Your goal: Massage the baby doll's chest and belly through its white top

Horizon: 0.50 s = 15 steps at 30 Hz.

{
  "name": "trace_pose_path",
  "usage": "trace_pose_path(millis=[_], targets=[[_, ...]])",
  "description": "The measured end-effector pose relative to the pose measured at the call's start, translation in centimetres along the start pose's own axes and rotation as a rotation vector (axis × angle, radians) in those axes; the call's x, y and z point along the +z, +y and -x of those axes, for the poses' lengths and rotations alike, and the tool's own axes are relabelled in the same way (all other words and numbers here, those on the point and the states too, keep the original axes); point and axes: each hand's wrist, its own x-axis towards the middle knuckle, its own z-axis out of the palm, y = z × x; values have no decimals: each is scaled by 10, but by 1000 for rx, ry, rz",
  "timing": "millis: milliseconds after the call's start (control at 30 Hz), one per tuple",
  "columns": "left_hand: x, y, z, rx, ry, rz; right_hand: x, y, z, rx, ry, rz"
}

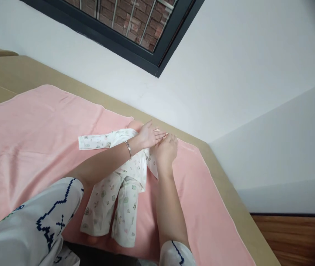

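A small doll-like figure in a white printed top (135,166) and matching trousers (102,207) lies on a pink blanket (46,147). One long sleeve (95,142) stretches out flat to the left. My left hand (148,136), with a silver bracelet at the wrist, is over the figure's upper end, palm turned up and fingers extended. Its fingertips meet my right hand (167,149), whose fingers are curled in beside the other sleeve (152,164). What lies inside those curled fingers is hidden. My left hand and forearm cover most of the figure's head.
Under the blanket is a tan flat surface (223,184), bordered by a white wall (229,66). A dark-framed window (157,64) with bars is set above it. Wooden flooring (298,236) shows at the lower right.
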Motion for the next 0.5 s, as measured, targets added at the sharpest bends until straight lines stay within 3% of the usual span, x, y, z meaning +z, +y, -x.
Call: trace_pose_path(millis=[233, 400, 500], targets=[[-29, 22, 43, 70, 69, 60, -4, -27, -14, 14, -90, 155], [-30, 35, 78, -59, 211, -60, 0, -32, -6, 37, -93, 171], [-26, 42, 90, -77, 165, -128, 1, -28, -2, 43, -94, 181]])
